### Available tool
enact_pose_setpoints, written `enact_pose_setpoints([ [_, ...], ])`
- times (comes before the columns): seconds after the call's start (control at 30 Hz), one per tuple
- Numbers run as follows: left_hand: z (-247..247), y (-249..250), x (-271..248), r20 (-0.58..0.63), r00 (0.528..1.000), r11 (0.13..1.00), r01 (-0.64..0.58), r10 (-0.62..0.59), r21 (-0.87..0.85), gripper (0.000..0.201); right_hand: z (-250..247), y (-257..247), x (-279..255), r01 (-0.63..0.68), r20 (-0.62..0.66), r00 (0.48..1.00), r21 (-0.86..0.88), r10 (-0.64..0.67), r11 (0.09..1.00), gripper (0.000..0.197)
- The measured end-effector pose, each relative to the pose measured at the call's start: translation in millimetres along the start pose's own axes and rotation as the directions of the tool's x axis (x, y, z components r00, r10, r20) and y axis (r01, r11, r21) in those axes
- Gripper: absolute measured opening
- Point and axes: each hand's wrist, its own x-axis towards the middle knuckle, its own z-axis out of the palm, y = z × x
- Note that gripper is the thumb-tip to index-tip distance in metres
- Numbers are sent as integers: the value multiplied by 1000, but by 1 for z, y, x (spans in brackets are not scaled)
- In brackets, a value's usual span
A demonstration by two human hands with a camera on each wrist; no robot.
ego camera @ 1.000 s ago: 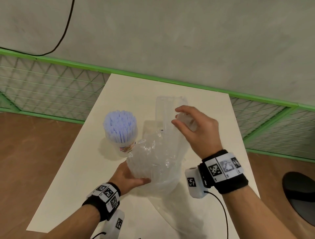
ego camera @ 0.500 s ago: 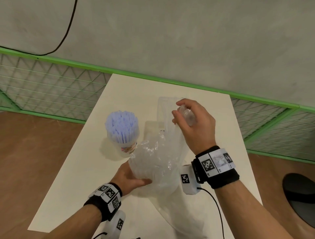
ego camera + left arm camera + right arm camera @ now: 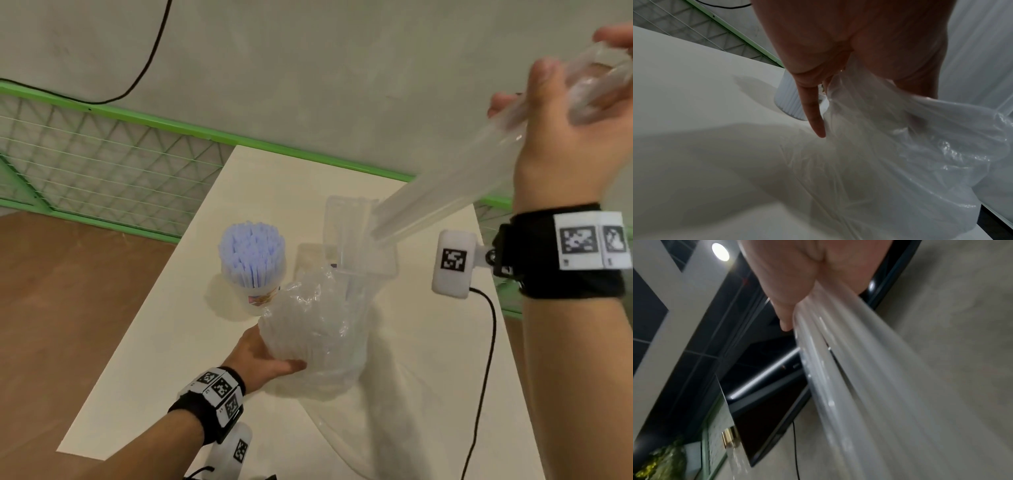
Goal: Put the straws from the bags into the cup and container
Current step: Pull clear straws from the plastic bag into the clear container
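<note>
The right hand (image 3: 565,137) is raised high at the upper right, its fingers (image 3: 544,73) clenched around the top end of a bundle of clear straws (image 3: 442,192). The bundle slants down to the left; its lower end hangs over the clear container (image 3: 356,236) on the desk (image 3: 164,370). The left hand (image 3: 260,356) grasps the side of the crumpled clear bag (image 3: 315,329), which rests on the desk just in front of the container. The cup (image 3: 255,291), packed with upright pale blue straws (image 3: 251,250), stands left of the container, beside the bag.
</note>
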Motion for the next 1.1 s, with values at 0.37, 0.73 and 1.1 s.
enact_pose_setpoints([
  [0.37,0,5,-5,-5,999,999,37,-37,-7,64,28,129,-77,-61,622,630,-557,465,828,33],
  [0.73,0,10,-5,7,1000,1000,14,-14,-18,66,55,168,-82,347,770,230,-636,595,689,93],
  [1.1,-1,9,-4,30,999,1000,13,-13,23,67,79,172,-89,334,664,386,-748,641,574,48],
])
